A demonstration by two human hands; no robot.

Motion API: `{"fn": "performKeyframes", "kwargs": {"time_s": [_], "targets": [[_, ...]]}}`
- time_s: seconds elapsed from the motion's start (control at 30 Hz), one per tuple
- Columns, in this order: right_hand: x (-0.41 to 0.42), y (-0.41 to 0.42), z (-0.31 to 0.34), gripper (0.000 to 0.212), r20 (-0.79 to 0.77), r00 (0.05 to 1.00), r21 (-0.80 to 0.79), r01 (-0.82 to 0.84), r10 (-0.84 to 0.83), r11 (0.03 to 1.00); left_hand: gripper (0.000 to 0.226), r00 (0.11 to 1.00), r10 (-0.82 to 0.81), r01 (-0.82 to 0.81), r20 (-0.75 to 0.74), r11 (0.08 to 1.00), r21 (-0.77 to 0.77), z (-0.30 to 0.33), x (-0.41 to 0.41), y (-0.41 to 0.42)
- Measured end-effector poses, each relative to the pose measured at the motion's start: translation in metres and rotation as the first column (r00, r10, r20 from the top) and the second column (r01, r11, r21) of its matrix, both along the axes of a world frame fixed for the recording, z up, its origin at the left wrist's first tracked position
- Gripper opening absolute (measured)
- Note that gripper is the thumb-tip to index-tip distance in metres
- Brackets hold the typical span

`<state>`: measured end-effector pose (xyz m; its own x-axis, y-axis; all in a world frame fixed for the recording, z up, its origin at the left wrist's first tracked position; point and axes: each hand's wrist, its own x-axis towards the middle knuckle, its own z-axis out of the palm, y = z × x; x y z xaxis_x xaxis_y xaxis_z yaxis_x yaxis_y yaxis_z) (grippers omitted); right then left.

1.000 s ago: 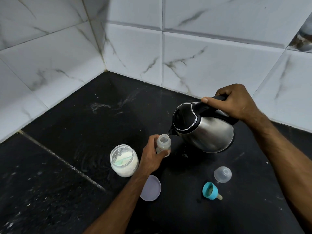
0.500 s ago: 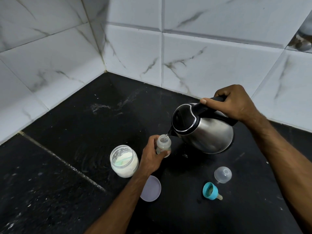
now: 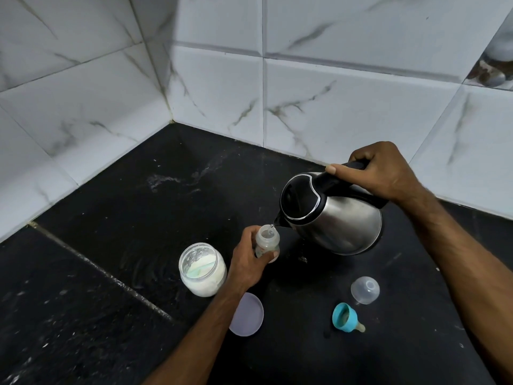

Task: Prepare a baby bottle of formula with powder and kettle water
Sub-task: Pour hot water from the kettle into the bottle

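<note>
My left hand (image 3: 248,262) grips a small clear baby bottle (image 3: 267,240) standing open on the black counter. My right hand (image 3: 380,170) holds the black handle of a steel kettle (image 3: 333,215), tilted left so its spout sits just over the bottle's mouth; a thin stream of water runs in. An open glass jar of white powder (image 3: 202,269) with a pale green scoop inside stands left of the bottle. The teal teat ring (image 3: 345,318) and the clear bottle cap (image 3: 365,290) lie at the right front.
A round pale lid (image 3: 247,318) lies on the counter under my left forearm. White marble-pattern wall tiles (image 3: 319,107) close the corner behind and to the left. The black counter (image 3: 125,218) has a grout seam running diagonally at the left.
The kettle has stayed tilted at the bottle's mouth, shifting only slightly. Both hands keep their grips.
</note>
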<state>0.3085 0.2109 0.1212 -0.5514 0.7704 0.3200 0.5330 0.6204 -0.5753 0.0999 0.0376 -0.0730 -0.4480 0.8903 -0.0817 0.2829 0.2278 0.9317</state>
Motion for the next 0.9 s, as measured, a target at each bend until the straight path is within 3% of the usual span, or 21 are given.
{"fn": "performKeyframes", "kwargs": {"time_s": [0.9], "targets": [[0.0006,-0.0004,0.0017,0.086,0.008,1.0,-0.001,-0.001,0.001,1.0,0.062,0.999,-0.017,0.017,-0.028,0.999,-0.027,0.0026,-0.0004,0.0004]]}}
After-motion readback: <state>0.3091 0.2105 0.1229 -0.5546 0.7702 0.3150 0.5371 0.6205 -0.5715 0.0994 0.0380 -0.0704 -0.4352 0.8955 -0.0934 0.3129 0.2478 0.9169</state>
